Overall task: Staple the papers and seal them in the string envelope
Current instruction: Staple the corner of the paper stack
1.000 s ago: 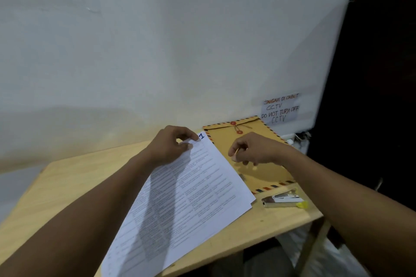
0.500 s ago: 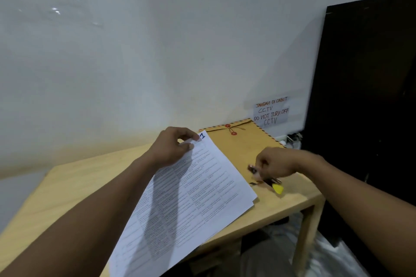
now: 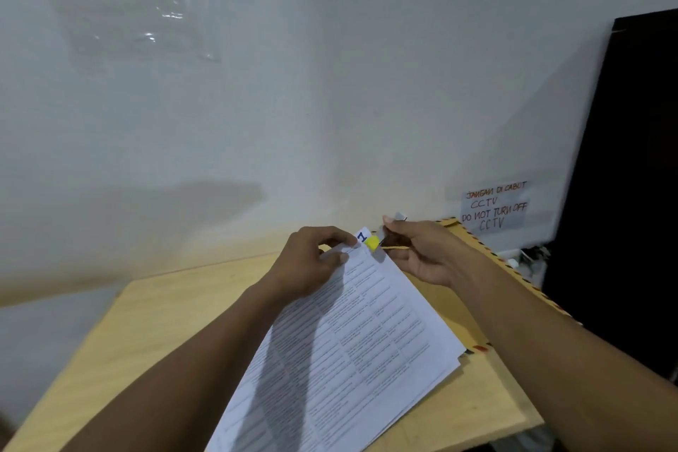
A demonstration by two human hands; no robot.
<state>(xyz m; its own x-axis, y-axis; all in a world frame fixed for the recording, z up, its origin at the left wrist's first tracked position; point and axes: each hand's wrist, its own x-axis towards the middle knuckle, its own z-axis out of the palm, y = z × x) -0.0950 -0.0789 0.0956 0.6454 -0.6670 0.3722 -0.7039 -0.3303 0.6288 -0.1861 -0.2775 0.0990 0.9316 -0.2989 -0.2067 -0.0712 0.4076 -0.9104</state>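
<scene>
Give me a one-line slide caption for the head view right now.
Left hand pins the papers at their top corner while the right hand brings the stapler to it, over the envelope.

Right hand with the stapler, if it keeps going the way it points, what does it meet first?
Probably the top corner of the white printed papers, pinched by the left hand; the right hand aims its yellow-tipped stapler there.

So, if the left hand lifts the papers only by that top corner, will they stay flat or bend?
Probably bend: the papers look like thin loose sheets, their lower edges already fanned apart. The sheets may also slip apart, since the left hand pinches only one corner. The stapler in the right hand is at that corner.
</scene>
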